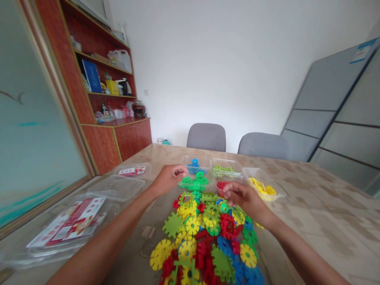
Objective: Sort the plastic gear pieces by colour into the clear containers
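Observation:
My left hand [171, 179] hovers at the left edge of a clear box [209, 184] of green snowflake discs [198, 180]. Its fingers are loosely curled, the thumb a little apart, and nothing shows in them. Over the far right part of a mixed heap of plastic pieces, my right hand [247, 200] is held beside a box with red pieces [222, 186]. Thumb and fingers are parted there, with nothing visible between them. The heap has yellow discs [192, 225], olive-green squares [223, 264], red pieces [228, 226] and blue discs [225, 245].
Behind stand clear boxes with blue discs [194, 166] and light green pieces [223, 169]. At the right is a box of yellow pieces [263, 187]. Clear lids [117, 187] and labelled packaging [71, 221] lie at the left. Two grey chairs [206, 136] are across the table [320, 190].

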`<action>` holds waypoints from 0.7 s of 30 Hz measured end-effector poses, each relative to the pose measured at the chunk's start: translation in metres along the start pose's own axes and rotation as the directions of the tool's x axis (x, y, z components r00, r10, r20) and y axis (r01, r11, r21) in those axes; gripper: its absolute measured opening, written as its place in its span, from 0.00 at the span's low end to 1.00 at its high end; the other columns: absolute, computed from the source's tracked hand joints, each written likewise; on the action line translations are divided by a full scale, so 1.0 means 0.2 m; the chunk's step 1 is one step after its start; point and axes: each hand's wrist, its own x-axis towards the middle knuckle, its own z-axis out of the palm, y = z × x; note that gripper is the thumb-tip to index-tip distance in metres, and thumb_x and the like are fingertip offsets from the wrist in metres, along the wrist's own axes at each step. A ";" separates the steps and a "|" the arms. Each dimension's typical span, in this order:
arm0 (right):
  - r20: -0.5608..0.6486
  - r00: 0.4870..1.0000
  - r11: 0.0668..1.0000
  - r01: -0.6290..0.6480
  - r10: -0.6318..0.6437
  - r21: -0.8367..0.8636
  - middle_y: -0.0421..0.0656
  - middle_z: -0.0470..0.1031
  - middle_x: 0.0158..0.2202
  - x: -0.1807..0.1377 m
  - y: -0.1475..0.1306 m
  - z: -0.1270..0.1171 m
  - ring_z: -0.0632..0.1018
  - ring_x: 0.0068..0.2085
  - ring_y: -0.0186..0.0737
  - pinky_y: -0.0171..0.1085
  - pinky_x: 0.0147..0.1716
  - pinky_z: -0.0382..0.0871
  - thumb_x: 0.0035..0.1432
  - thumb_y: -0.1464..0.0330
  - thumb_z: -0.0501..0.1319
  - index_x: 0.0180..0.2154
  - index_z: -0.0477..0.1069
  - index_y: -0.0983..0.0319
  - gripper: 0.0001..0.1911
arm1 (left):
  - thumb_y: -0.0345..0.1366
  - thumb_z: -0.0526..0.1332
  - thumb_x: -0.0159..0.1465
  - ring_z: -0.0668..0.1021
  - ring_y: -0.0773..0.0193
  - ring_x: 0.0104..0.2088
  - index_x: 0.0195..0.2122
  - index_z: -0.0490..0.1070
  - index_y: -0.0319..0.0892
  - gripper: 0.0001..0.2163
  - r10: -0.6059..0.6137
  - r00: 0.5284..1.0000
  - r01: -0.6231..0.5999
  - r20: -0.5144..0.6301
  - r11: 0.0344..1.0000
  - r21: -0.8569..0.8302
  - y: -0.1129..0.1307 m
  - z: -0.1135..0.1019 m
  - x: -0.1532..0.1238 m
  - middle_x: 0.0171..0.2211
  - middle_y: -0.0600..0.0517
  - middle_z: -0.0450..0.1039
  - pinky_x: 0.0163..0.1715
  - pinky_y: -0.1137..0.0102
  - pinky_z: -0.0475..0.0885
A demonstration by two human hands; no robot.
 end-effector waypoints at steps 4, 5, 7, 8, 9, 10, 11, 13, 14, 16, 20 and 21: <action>-0.042 0.995 0.945 0.072 -0.090 -0.320 0.42 0.73 0.30 -0.23 0.03 -0.08 0.73 0.31 0.39 0.35 0.27 0.66 0.61 0.60 0.56 0.32 0.69 0.60 0.11 | 0.35 0.57 0.62 0.77 0.62 0.34 0.36 0.76 0.39 0.09 0.110 0.979 -0.110 0.171 0.994 -0.011 0.17 0.06 -0.03 0.35 0.51 0.78 0.35 0.73 0.68; -0.055 0.993 0.916 0.078 -0.108 -0.394 0.43 0.75 0.32 -0.27 0.05 -0.09 0.74 0.32 0.40 0.36 0.29 0.67 0.62 0.62 0.54 0.34 0.70 0.60 0.10 | 0.34 0.58 0.62 0.77 0.62 0.35 0.37 0.76 0.40 0.08 0.136 0.967 -0.138 0.214 0.990 -0.009 0.20 0.08 -0.04 0.36 0.51 0.78 0.36 0.72 0.68; -0.054 0.991 0.869 0.082 -0.124 -0.487 0.46 0.76 0.36 -0.32 0.07 -0.10 0.76 0.35 0.43 0.39 0.33 0.70 0.61 0.67 0.52 0.38 0.70 0.60 0.09 | 0.32 0.59 0.61 0.77 0.60 0.38 0.37 0.76 0.41 0.07 0.177 0.942 -0.186 0.285 0.983 0.004 0.25 0.12 -0.09 0.37 0.51 0.78 0.39 0.71 0.67; -0.038 0.991 0.849 0.092 -0.131 -0.520 0.47 0.77 0.38 -0.34 0.09 -0.11 0.76 0.37 0.45 0.41 0.35 0.71 0.60 0.69 0.52 0.40 0.71 0.61 0.10 | 0.31 0.60 0.61 0.77 0.60 0.40 0.38 0.76 0.41 0.07 0.191 0.932 -0.207 0.309 0.978 0.020 0.25 0.13 -0.11 0.38 0.50 0.77 0.41 0.70 0.67; -0.017 0.990 0.829 0.108 -0.140 -0.548 0.48 0.77 0.40 -0.35 0.10 -0.11 0.77 0.40 0.46 0.43 0.38 0.71 0.59 0.70 0.52 0.42 0.71 0.61 0.11 | 0.31 0.59 0.62 0.76 0.59 0.41 0.38 0.76 0.41 0.07 0.198 0.925 -0.222 0.324 0.974 0.039 0.25 0.14 -0.14 0.38 0.50 0.77 0.43 0.70 0.66; 0.001 0.988 0.811 0.126 -0.153 -0.571 0.49 0.76 0.44 -0.36 0.12 -0.11 0.76 0.43 0.47 0.44 0.42 0.71 0.58 0.71 0.53 0.44 0.71 0.61 0.13 | 0.30 0.58 0.63 0.76 0.59 0.42 0.39 0.75 0.42 0.07 0.201 0.922 -0.234 0.332 0.970 0.062 0.25 0.15 -0.17 0.39 0.49 0.76 0.44 0.69 0.66; 0.013 0.986 0.797 0.143 -0.168 -0.587 0.50 0.75 0.47 -0.36 0.13 -0.10 0.75 0.47 0.49 0.46 0.47 0.70 0.58 0.72 0.53 0.46 0.71 0.62 0.15 | 0.29 0.57 0.63 0.76 0.59 0.42 0.39 0.75 0.42 0.07 0.198 0.919 -0.239 0.341 0.968 0.080 0.24 0.15 -0.20 0.39 0.49 0.76 0.45 0.69 0.66; 0.019 0.981 0.776 0.164 -0.192 -0.609 0.52 0.71 0.54 -0.36 0.16 -0.09 0.71 0.54 0.50 0.49 0.54 0.65 0.59 0.72 0.54 0.51 0.70 0.62 0.18 | 0.29 0.57 0.65 0.76 0.59 0.43 0.40 0.75 0.42 0.08 0.191 0.909 -0.245 0.372 0.964 0.104 0.21 0.16 -0.25 0.41 0.49 0.76 0.46 0.69 0.67; 0.025 0.981 0.770 0.169 -0.195 -0.615 0.52 0.69 0.56 -0.36 0.18 -0.07 0.70 0.56 0.50 0.49 0.56 0.63 0.60 0.72 0.54 0.53 0.69 0.62 0.19 | 0.29 0.57 0.65 0.76 0.59 0.45 0.41 0.75 0.43 0.08 0.181 0.906 -0.240 0.381 0.964 0.113 0.21 0.17 -0.27 0.42 0.49 0.76 0.47 0.69 0.66; 0.046 0.982 0.766 0.173 -0.185 -0.619 0.53 0.66 0.59 -0.37 0.19 -0.04 0.67 0.59 0.50 0.50 0.58 0.61 0.61 0.72 0.55 0.56 0.67 0.62 0.21 | 0.29 0.58 0.65 0.74 0.59 0.49 0.44 0.73 0.44 0.09 0.167 0.909 -0.233 0.381 0.963 0.132 0.20 0.19 -0.29 0.47 0.48 0.75 0.51 0.68 0.65; 0.120 0.978 0.787 0.209 -0.171 -0.581 0.51 0.69 0.56 -0.38 0.12 0.01 0.69 0.57 0.47 0.46 0.56 0.64 0.59 0.75 0.55 0.53 0.69 0.61 0.20 | 0.28 0.61 0.63 0.68 0.56 0.57 0.54 0.69 0.44 0.17 0.169 0.915 -0.235 0.367 0.962 0.141 0.23 0.26 -0.32 0.56 0.47 0.68 0.58 0.63 0.60; 0.148 0.975 0.803 0.221 -0.166 -0.553 0.49 0.72 0.53 -0.38 0.09 0.02 0.72 0.54 0.45 0.44 0.54 0.66 0.59 0.76 0.55 0.50 0.70 0.60 0.18 | 0.28 0.63 0.62 0.68 0.55 0.58 0.55 0.67 0.45 0.20 0.175 0.908 -0.242 0.382 0.961 0.136 0.24 0.27 -0.32 0.57 0.47 0.68 0.58 0.63 0.60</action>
